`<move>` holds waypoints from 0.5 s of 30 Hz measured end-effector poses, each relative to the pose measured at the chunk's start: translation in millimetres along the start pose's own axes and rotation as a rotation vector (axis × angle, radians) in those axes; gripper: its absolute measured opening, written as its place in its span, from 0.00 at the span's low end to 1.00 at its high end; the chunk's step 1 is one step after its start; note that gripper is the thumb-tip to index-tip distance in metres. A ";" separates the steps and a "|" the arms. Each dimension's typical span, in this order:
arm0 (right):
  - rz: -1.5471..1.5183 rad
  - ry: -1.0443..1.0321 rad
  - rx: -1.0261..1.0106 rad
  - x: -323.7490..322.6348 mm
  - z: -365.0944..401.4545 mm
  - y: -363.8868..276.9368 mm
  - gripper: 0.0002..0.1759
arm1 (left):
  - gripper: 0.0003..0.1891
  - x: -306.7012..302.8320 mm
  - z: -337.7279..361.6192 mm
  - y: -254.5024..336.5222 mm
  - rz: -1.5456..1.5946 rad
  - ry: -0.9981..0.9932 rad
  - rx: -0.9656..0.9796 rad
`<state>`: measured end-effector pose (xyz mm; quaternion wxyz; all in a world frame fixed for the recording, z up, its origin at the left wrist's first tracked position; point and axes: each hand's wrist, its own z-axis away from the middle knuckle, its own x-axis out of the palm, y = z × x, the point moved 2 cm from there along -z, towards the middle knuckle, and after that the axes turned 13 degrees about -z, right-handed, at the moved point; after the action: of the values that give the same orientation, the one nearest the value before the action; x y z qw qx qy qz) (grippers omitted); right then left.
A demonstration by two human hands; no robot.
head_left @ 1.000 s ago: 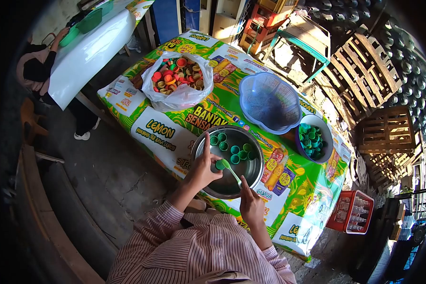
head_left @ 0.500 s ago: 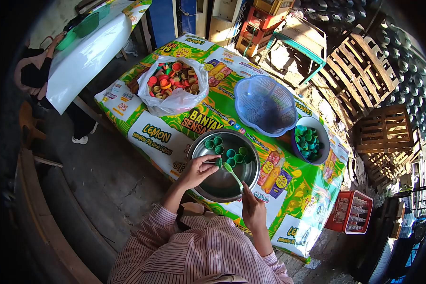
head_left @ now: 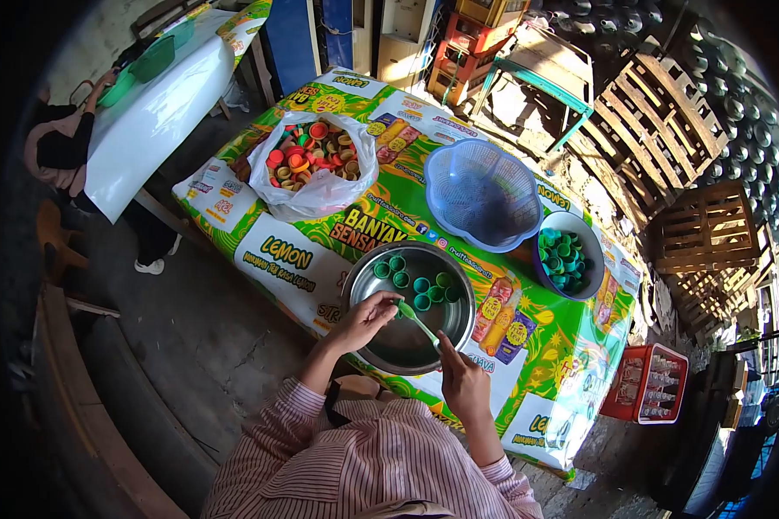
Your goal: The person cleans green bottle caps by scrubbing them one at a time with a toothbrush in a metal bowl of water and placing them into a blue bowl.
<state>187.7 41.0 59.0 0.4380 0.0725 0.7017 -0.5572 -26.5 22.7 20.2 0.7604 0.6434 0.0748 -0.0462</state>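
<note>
A long desk [head_left: 550, 368] under a green-and-yellow printed sheet carries a round, shiny steel bowl [head_left: 404, 353]. Over it, the left hand [head_left: 363, 321] has its fingers bent together, their grip too hidden to tell, beside the head of a slim green spoon-shaped tool [head_left: 421, 323]; the right hand's [head_left: 466, 381] fingers grasp its handle. Small, round green caps [head_left: 421, 285] lie inside the bowl.
</note>
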 end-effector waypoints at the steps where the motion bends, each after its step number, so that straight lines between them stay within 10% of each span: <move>1: -0.030 0.020 -0.059 5.0 1.7 2.7 0.24 | 0.13 -0.3 1.2 6.8 -0.041 0.040 0.053; 15: -0.093 0.038 -0.030 -2.5 2.5 0.2 0.24 | 0.13 6.0 0.8 -7.9 -0.005 -0.026 0.003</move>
<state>190.7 40.0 60.7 0.3991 0.0439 0.7208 -0.5649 -21.8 20.7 11.6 0.7603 0.6437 0.0665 -0.0567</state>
